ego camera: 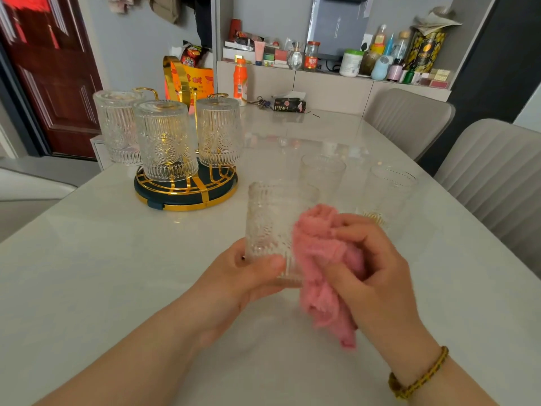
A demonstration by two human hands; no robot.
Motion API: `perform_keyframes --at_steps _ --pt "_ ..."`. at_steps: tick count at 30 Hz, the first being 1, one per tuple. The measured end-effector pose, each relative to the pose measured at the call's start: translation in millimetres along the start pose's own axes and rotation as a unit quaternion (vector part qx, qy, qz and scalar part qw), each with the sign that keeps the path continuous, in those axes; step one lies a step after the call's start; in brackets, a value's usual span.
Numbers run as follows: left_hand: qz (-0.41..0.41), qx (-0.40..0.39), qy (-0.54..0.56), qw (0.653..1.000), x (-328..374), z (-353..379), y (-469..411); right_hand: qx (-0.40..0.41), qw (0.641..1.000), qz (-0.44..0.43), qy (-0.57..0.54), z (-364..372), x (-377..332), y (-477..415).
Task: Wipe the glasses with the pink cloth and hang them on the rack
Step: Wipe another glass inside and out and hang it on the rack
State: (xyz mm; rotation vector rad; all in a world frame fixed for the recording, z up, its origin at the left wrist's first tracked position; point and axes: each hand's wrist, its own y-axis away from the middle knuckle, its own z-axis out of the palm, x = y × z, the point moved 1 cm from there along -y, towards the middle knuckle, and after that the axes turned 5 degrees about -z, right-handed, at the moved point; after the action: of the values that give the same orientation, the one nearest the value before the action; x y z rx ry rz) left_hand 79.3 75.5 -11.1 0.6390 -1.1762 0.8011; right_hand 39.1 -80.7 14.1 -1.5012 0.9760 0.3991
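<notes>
Marble table [117, 259], mid-wipe: my left hand [246, 273] grips a glass [269, 227] by its base, right hand [377, 268] pinches the pink cloth [319, 253] against it. Next up, flipping it onto the rack [187, 189], which holds three already.

Forearms bare; behind the right hand [377, 268], a braided bracelet [423, 376], yellow with perhaps dark-green strands.
</notes>
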Motion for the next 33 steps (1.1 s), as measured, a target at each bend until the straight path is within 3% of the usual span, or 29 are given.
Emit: perform_keyframes --at_steps 4,8,12,17,21,24,26,30,33 --pt "-0.008 -0.009 -0.022 1.0 -4 4 2 0.106 0.987 0.078 -0.091 -12 3 -6" --pt "-0.011 -0.007 0.046 0.999 1 1 3 0.057 0.967 0.196 -0.154 1 9 -4" --pt "-0.012 0.031 0.062 0.997 2 -4 0 -0.017 0.981 0.169 -0.097 4 3 2" --pt "-0.019 0.034 -0.016 0.999 -2 0 0 0.046 0.997 0.051 -0.026 -2 -8 -1" --pt "-0.023 0.008 0.0 1.0 -3 3 1 0.122 0.98 0.128 -0.094 -8 -1 -6" --pt "-0.014 -0.025 0.052 0.998 2 5 3 0.081 0.958 0.22 -0.168 -3 6 -5" --pt "-0.008 -0.013 0.088 0.996 1 2 1 0.033 0.957 0.246 -0.151 0 6 -2" --pt "-0.015 0.043 0.098 0.994 -1 -6 -4 -0.028 0.985 0.166 -0.03 4 -1 4" --pt "-0.031 0.026 0.039 0.998 0 -3 -2 -0.008 0.998 0.06 0.005 3 -7 4"
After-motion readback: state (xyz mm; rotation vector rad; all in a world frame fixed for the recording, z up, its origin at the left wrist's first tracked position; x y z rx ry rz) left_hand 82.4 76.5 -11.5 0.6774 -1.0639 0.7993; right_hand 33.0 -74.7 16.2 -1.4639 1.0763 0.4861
